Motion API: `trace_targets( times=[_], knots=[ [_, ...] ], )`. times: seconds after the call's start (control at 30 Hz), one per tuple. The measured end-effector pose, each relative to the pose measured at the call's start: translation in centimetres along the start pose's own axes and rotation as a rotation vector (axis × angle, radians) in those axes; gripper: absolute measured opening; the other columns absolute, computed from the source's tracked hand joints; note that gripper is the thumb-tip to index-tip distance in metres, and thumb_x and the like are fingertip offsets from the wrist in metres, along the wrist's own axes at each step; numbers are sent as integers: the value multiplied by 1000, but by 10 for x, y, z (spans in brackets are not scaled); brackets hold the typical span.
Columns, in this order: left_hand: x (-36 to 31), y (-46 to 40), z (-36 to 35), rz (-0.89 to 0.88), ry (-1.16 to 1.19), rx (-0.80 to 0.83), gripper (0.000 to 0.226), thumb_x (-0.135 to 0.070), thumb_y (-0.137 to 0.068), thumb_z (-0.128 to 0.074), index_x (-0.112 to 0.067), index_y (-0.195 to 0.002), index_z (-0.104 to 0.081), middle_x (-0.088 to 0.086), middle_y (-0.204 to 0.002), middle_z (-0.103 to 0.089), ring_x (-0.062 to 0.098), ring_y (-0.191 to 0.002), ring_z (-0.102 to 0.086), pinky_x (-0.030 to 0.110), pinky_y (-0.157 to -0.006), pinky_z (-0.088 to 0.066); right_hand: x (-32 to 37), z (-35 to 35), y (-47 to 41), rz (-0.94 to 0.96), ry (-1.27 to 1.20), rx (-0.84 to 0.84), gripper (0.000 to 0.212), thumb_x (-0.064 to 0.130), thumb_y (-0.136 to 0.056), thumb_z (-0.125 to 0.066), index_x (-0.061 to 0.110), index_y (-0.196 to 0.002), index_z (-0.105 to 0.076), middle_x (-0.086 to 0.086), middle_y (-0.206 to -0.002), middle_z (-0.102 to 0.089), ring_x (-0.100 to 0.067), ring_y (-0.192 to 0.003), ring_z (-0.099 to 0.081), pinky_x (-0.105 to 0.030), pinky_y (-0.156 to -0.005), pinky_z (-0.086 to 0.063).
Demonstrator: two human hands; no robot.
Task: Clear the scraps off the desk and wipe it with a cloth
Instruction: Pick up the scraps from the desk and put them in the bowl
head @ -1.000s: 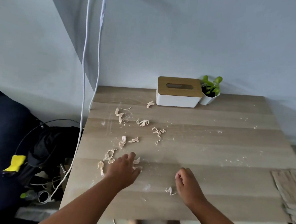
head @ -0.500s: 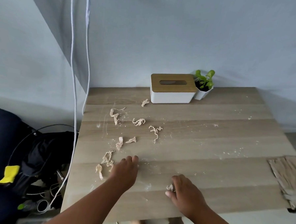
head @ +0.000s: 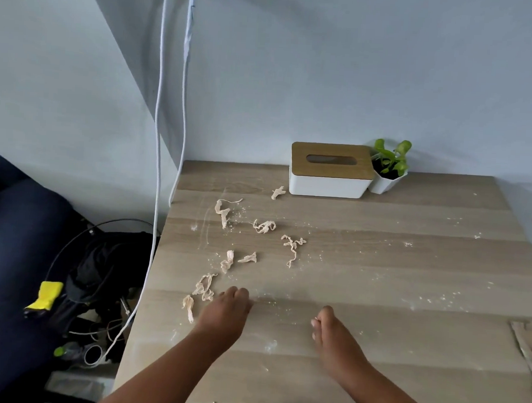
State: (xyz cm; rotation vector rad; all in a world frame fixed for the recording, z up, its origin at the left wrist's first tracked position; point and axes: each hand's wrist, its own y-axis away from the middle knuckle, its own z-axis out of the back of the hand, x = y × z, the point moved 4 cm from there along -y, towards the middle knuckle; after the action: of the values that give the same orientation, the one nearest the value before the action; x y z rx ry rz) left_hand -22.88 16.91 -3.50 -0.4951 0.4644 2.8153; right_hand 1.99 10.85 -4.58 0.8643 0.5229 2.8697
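Since the earlier frames, the small scrap seen by the right hand [head: 339, 343] is no longer visible on the desk [head: 378, 269], and that hand has been raised slightly with its fingers gathered; the scrap is judged to be pinched inside, though this cannot be confirmed. The left hand [head: 226, 314] has remained near the front-left area, fingers curled downward just beside a tangled scrap [head: 204, 287]. Whether anything is held beneath it cannot be told.

Progress is judged to be early. Only the nearest pieces appear to have been collected. Roughly eight scraps are left, all on the left half of the desk: one at the front-left edge [head: 188, 312], a pair further back [head: 228, 261], a long twisted strand [head: 292, 247], a crumpled piece [head: 264, 226], a hooked strand [head: 222, 211], and one just in front of the tissue box [head: 329, 170]. Fine crumbs and pale smears are spread across the surface, extending to the right side. No wiping is evident, and no cloth is identified with certainty.

The scraps are seen as thin, pale beige, twisted and shrivelled strips, apparently light and limp.
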Motion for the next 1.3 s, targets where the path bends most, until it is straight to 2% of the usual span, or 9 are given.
trace_targets(
  times=[0.13, 0.3, 0.5, 0.63, 0.77, 0.93, 1.03, 1.13, 1.3],
  knots=[
    [12, 20, 10, 156, 232, -185, 34, -37, -107, -42, -20, -78, -41, 0, -74, -52, 28, -72, -51, 39, -65, -35, 4, 11, -21, -23, -116, 10, 9, 14, -105, -43, 13, -96, -41, -8, -84, -62, -28, -75, -62, -41, -67, -48],
    [39, 39, 14, 390, 352, -274, 27, -27, -108, -39, -16, -85, -47, 6, -77, -59, 36, -79, -56, 44, -68, -42, 18, 16, -45, 17, -154, 71, 19, 14, -106, -44, 20, -89, -49, -1, -91, -62, -20, -85, -59, -35, -79, -47],
    [61, 65, 9, 499, 378, -311, 19, -18, -107, -43, -23, -90, -49, -3, -79, -58, 24, -76, -55, 36, -67, -35, 32, 18, -65, 34, -191, 94, 23, 13, -100, -49, 16, -78, -52, 0, -80, -59, -20, -77, -56, -36, -70, -42],
    [67, 80, 3, 584, 408, -318, 17, -19, -107, -44, -24, -94, -56, -5, -82, -62, 20, -77, -55, 34, -68, -36, 39, 16, -75, 23, -168, 135, 22, 17, -104, -45, 20, -83, -51, 6, -78, -59, -13, -73, -56, -30, -63, -39],
    [63, 94, -1, 492, 321, -284, 10, -34, -104, -50, -26, -98, -53, -6, -87, -62, 24, -79, -60, 34, -64, -37, 37, 14, -81, 34, -187, 152, 18, 13, -105, -44, 21, -93, -54, 7, -90, -61, -11, -81, -56, -26, -72, -35],
    [58, 101, -12, 372, 80, -154, 46, -61, -93, -57, -26, -123, -57, -6, -111, -67, 22, -98, -68, 35, -69, -52, 35, 17, -87, 43, -193, 174, 19, 9, -105, -42, 18, -96, -57, 2, -94, -63, -17, -82, -56, -25, -74, -36],
    [52, 100, -15, 298, -6, -186, 41, -54, -99, -43, -19, -107, -64, -2, -95, -68, 25, -85, -69, 36, -54, -53, 32, 21, -90, 46, -197, 192, 19, 11, -107, -41, 17, -101, -58, 1, -95, -62, -15, -68, -52, -26, -73, -41],
    [48, 97, -19, 212, -159, -269, 62, -42, -109, -18, -10, -86, -66, 4, -73, -63, 29, -64, -65, 37, -37, -49, 30, 22, -93, 54, -147, 226, 19, 12, -107, -41, 17, -102, -59, 4, -89, -58, -13, -64, -51, -26, -68, -39],
    [42, 90, -9, 218, -94, -371, 24, -26, -91, -44, -7, -81, -56, 7, -67, -58, 33, -58, -62, 37, -36, -46, 29, 28, -99, 49, -105, 215, 18, 10, -104, -44, 16, -91, -55, 2, -86, -58, -21, -81, -56, -28, -71, -36]
  ],
)
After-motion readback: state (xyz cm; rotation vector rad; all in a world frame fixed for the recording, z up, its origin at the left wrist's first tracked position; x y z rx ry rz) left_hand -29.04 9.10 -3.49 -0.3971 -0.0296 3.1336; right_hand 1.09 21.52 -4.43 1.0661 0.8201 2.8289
